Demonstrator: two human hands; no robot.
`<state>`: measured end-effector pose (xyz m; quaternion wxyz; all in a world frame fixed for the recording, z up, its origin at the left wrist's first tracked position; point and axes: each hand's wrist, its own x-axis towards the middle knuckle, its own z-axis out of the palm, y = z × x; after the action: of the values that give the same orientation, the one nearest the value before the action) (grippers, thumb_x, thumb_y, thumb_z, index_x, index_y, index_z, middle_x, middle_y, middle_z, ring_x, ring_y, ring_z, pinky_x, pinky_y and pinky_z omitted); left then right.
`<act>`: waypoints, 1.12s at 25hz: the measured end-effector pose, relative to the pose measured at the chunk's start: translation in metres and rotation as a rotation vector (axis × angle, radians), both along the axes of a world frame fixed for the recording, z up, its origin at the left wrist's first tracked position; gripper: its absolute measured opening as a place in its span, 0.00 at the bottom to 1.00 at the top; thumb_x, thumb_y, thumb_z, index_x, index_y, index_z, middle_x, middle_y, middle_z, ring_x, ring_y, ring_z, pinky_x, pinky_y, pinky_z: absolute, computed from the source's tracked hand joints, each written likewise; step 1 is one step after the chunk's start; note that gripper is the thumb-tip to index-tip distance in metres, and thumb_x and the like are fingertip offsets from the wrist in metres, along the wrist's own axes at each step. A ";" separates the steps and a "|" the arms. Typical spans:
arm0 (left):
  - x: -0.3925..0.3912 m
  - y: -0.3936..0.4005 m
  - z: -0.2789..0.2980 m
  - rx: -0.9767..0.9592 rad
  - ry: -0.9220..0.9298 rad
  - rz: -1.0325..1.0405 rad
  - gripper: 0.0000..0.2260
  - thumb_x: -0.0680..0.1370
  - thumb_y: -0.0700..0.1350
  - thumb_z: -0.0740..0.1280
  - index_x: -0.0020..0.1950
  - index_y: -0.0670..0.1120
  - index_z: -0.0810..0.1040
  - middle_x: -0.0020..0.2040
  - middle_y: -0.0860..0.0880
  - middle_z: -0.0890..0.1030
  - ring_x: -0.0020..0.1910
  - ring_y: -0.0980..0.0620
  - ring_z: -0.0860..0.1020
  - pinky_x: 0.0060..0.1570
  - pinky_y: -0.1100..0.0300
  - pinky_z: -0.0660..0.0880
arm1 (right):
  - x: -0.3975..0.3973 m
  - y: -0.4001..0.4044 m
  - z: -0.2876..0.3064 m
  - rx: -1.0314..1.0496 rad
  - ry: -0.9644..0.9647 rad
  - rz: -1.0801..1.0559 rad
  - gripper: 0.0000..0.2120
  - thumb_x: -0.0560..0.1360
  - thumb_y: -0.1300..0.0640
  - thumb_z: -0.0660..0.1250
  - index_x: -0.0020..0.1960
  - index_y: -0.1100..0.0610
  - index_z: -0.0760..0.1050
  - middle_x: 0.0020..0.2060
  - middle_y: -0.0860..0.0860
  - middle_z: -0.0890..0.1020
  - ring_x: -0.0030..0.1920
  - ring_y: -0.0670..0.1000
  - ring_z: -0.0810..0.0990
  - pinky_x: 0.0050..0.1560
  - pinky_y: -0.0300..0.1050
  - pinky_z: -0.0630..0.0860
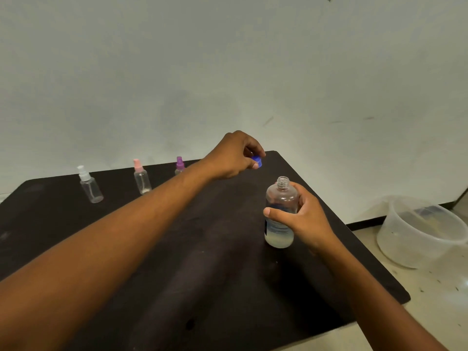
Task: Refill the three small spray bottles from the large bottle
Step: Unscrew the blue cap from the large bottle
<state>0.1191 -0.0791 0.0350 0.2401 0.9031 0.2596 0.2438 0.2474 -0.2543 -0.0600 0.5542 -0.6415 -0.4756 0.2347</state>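
The large clear bottle point(279, 198) stands upright on the dark table point(202, 249), uncapped, with a little cloudy liquid at its bottom. My right hand point(304, 219) grips its body. My left hand point(233, 155) pinches the blue cap point(257, 161) above the table's far edge, up and left of the bottle's neck. Three small spray bottles stand in a row at the back left: one with a white top point(88, 186), one with a pink top point(141, 177), and one with a purple top point(179, 165), which my left forearm partly hides.
A translucent plastic tub point(420, 231) sits on the floor to the right of the table. A pale wall rises just behind the table's far edge.
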 end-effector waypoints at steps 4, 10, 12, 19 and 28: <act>0.031 0.009 -0.040 -0.081 0.001 -0.008 0.19 0.71 0.37 0.78 0.61 0.47 0.83 0.52 0.52 0.86 0.51 0.59 0.82 0.56 0.64 0.79 | 0.021 -0.005 -0.006 0.007 -0.006 -0.065 0.30 0.68 0.55 0.81 0.67 0.47 0.73 0.56 0.42 0.81 0.55 0.43 0.81 0.48 0.33 0.76; 0.066 0.010 -0.096 -0.173 0.042 -0.038 0.25 0.71 0.34 0.78 0.66 0.47 0.80 0.51 0.51 0.85 0.50 0.57 0.83 0.57 0.58 0.81 | 0.042 -0.010 -0.012 0.016 -0.005 -0.093 0.29 0.69 0.55 0.81 0.66 0.48 0.75 0.57 0.45 0.82 0.55 0.45 0.82 0.53 0.41 0.80; 0.070 0.010 -0.112 -0.195 0.074 -0.046 0.26 0.71 0.34 0.77 0.68 0.47 0.79 0.51 0.51 0.85 0.50 0.56 0.83 0.57 0.57 0.81 | 0.045 -0.010 -0.015 0.015 0.001 -0.098 0.30 0.69 0.55 0.81 0.68 0.49 0.74 0.58 0.46 0.82 0.57 0.47 0.82 0.54 0.42 0.80; 0.074 0.010 -0.133 -0.216 0.095 -0.036 0.28 0.72 0.35 0.77 0.70 0.48 0.76 0.55 0.51 0.83 0.51 0.57 0.81 0.57 0.59 0.80 | 0.044 -0.003 -0.019 0.008 0.009 -0.100 0.26 0.68 0.56 0.80 0.59 0.40 0.73 0.53 0.39 0.81 0.49 0.34 0.81 0.41 0.27 0.77; 0.003 0.033 -0.123 -0.099 0.026 0.105 0.31 0.74 0.44 0.77 0.75 0.51 0.72 0.68 0.51 0.78 0.66 0.55 0.76 0.67 0.52 0.74 | 0.020 0.038 -0.003 0.067 -0.018 -0.046 0.30 0.66 0.54 0.83 0.65 0.51 0.76 0.55 0.46 0.84 0.54 0.45 0.84 0.54 0.40 0.80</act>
<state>0.1222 -0.0458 -0.0885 0.2680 0.8784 0.3212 0.2311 0.2679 -0.2160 -0.0634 0.5764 -0.6356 -0.4730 0.2002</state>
